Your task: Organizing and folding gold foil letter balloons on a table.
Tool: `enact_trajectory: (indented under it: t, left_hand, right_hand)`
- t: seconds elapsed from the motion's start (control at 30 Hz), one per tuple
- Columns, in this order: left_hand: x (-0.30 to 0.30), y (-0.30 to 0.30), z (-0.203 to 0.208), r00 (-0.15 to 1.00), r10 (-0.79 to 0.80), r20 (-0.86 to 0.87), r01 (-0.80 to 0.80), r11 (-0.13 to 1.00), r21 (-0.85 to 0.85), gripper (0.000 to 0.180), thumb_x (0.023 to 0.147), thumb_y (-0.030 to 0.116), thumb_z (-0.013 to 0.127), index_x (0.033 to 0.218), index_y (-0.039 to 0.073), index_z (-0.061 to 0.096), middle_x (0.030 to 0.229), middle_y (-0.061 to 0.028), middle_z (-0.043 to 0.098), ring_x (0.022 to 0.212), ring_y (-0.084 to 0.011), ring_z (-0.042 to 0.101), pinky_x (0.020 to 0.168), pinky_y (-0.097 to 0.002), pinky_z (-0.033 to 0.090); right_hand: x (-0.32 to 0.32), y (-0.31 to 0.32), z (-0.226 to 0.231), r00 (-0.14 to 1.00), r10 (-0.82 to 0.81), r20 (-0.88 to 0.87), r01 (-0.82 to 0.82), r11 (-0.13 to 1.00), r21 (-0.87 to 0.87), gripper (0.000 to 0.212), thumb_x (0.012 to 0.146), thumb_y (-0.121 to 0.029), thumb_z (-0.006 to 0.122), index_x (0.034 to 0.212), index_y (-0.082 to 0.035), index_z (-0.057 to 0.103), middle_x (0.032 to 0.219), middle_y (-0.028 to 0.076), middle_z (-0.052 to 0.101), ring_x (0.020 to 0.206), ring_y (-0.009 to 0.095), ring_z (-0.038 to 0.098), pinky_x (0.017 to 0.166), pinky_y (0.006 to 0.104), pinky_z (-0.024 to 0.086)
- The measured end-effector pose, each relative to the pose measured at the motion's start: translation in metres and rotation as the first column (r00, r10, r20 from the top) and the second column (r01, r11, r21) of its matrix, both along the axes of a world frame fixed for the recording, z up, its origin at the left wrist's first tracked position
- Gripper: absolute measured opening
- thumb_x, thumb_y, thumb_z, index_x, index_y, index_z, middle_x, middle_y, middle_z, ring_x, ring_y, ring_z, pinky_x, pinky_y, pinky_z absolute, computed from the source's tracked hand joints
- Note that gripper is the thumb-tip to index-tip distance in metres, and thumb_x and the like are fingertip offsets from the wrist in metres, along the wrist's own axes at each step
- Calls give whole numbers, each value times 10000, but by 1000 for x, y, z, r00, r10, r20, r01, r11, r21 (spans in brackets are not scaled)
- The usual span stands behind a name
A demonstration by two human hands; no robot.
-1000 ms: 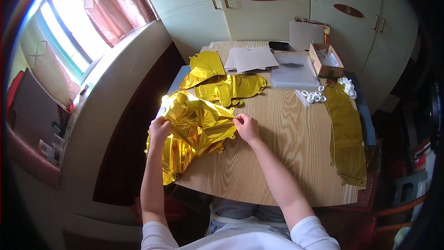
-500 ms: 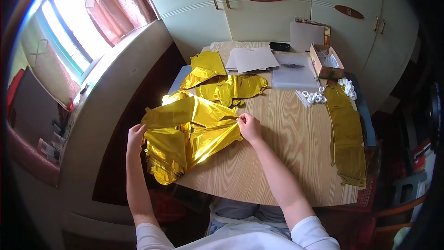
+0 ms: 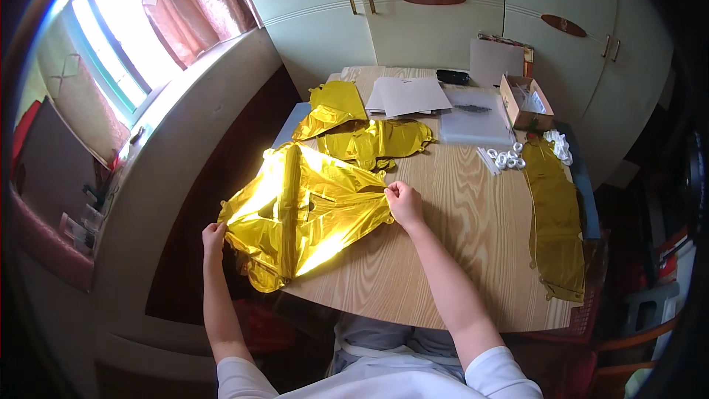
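A large gold foil balloon (image 3: pixel 336 203), flat and uninflated, is stretched between my two hands over the table's left front edge. My left hand (image 3: pixel 214 238) pinches its left edge, out past the tabletop. The right hand (image 3: pixel 404 204) grips the opposite edge above the wood, pulling creases into the foil. A dark fold runs down the sheet, and a small slit-like opening shows near its middle. Just behind it lie more flat gold foil balloons: one (image 3: pixel 377 140) close to the held sheet, another (image 3: pixel 336 107) farther back at the left.
On the wooden table (image 3: pixel 458 251), a long gold foil balloon (image 3: pixel 555 225) lies along the right edge. White ribbon rolls (image 3: pixel 509 159) and white sticks sit beside it. Farther back are grey sheets (image 3: pixel 410 96), clear plastic sheets (image 3: pixel 473 129), a cardboard box (image 3: pixel 530 107) and a black case (image 3: pixel 452 76).
The held balloon has been pulled wider and flatter, its left part unfolding. My left hand has moved slightly down and left; the right hand keeps its grip.
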State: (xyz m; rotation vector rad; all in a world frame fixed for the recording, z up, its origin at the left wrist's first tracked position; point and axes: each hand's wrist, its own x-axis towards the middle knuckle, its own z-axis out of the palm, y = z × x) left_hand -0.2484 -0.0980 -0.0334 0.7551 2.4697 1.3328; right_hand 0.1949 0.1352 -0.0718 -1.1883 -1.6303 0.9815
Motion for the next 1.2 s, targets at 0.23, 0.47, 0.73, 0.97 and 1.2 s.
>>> enact_trajectory:
  t: [0.23,0.47,0.73,0.97,1.2]
  left_hand:
    - [-2,-16,-32,989,150,11,-144,965,-220,665,845,584,571,1142,-9,513,1047,-153,571,800,-222,586,734,-351,491]
    - [12,-39,-66,403,-196,894,-3,977,215,686,858,704,396,1114,98,592,991,-77,641,868,-267,624,817,-504,487]
    - [0,-23,-47,593,-261,761,-9,944,331,386,912,367,572,1126,46,581,988,-75,649,855,-221,639,779,-370,518]
    - [29,6,26,894,-278,350,151,924,350,221,824,88,647,998,-43,616,885,-82,659,754,-163,646,629,-295,517]
    - [113,54,93,901,-419,115,316,814,488,102,860,100,622,894,5,633,752,30,587,635,-53,503,562,-243,391]
  right_hand:
    - [-2,2,-6,998,-4,-67,3,1000,-25,151,815,-174,654,835,-25,636,723,104,670,660,228,654,628,342,509]
    - [2,2,-9,998,-2,-60,3,1000,9,156,808,-183,670,838,-32,641,715,93,667,647,203,644,623,328,504]
    - [-1,1,-10,996,35,-80,-36,999,-11,149,826,-174,661,849,-28,638,722,72,668,654,169,636,633,316,503]
    - [-3,-3,-6,997,48,-67,-49,999,0,152,829,-174,658,850,-26,637,731,76,671,662,171,641,639,314,507]
    - [0,-2,-6,997,57,-59,-56,998,21,160,828,-177,656,856,-21,637,736,77,673,668,175,645,638,317,508]
